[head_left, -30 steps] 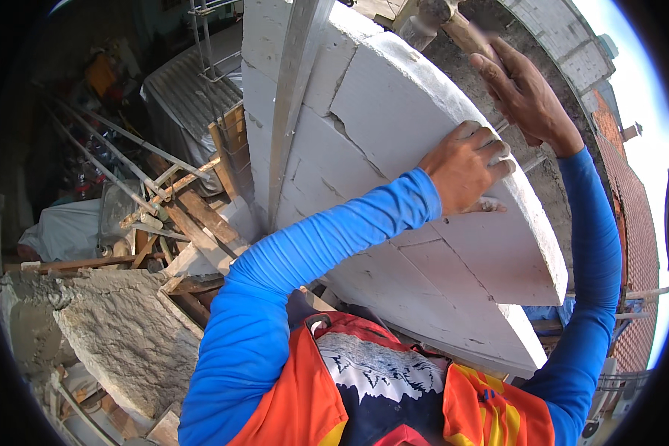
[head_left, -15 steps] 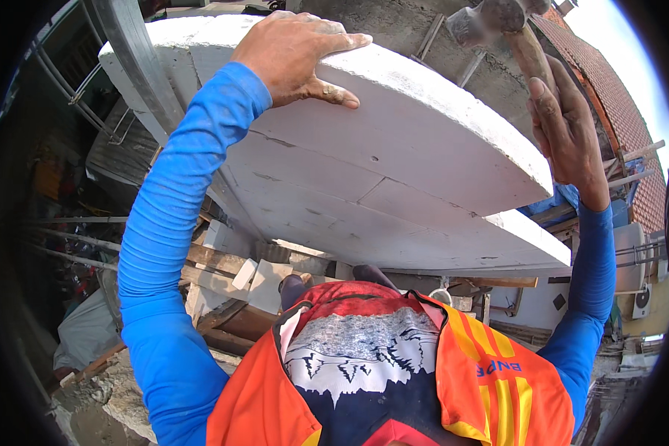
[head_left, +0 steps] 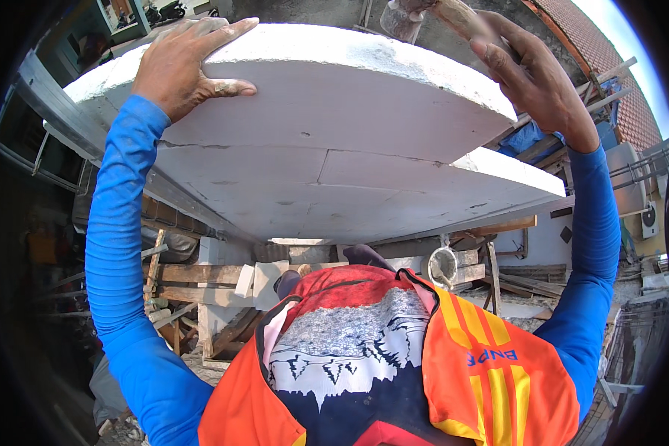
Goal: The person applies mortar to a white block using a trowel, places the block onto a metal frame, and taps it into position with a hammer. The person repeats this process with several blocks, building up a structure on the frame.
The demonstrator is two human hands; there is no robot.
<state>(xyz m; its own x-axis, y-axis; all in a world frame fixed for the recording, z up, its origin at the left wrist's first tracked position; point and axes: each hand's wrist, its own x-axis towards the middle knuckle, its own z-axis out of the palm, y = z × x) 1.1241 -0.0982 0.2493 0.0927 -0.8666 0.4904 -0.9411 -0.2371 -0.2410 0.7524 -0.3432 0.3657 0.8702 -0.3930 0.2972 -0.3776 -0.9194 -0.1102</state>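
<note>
A wall of white lightweight blocks [head_left: 275, 175] rises in front of me, its joints showing as thin lines. The top block [head_left: 349, 93] has a rough, sloping upper edge that drops toward the right. Over this edge, at its left part, lies my left hand [head_left: 180, 70], fingers stretched along the top and thumb apart against the near face. My right hand [head_left: 531, 74] is closed round the wooden handle of a hammer [head_left: 457, 16]. The hammer's dull, dirty head is above and beyond the block's top edge, partly cut off by the picture's upper rim. I cannot tell whether it touches the block.
A grey metal bar [head_left: 56, 104] runs along the wall's left end. Below, a small bucket [head_left: 444, 266] hangs or stands by timber pieces. Wooden planks [head_left: 201, 273] and loose white block pieces [head_left: 269, 285] lie near my legs. A tiled roof [head_left: 606, 70] slopes at the right.
The view has shifted, so the wall sits farther left and more of the bucket shows. My left hand has slid a little left along the edge. The hammer has moved left, its handle flatter.
</note>
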